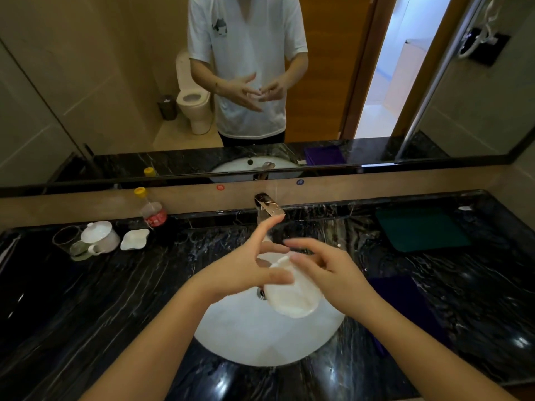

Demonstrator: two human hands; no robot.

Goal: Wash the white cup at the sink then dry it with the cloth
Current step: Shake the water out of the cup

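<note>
The white cup (292,296) is held tilted over the round white sink (254,340), its base toward me. My right hand (333,273) grips it from the right side. My left hand (246,270) rests against its rim with fingers spread, the thumb across the front. The chrome tap (267,205) stands just behind the hands; I cannot tell whether water runs. A dark purple cloth (405,305) lies on the counter right of the sink, partly under my right forearm.
A green cloth (419,230) lies at the back right of the black marble counter (86,299). At the back left stand a glass (65,237), a white lidded teapot (100,235), a white dish (134,238) and a yellow-capped bottle (152,211). A mirror fills the wall behind.
</note>
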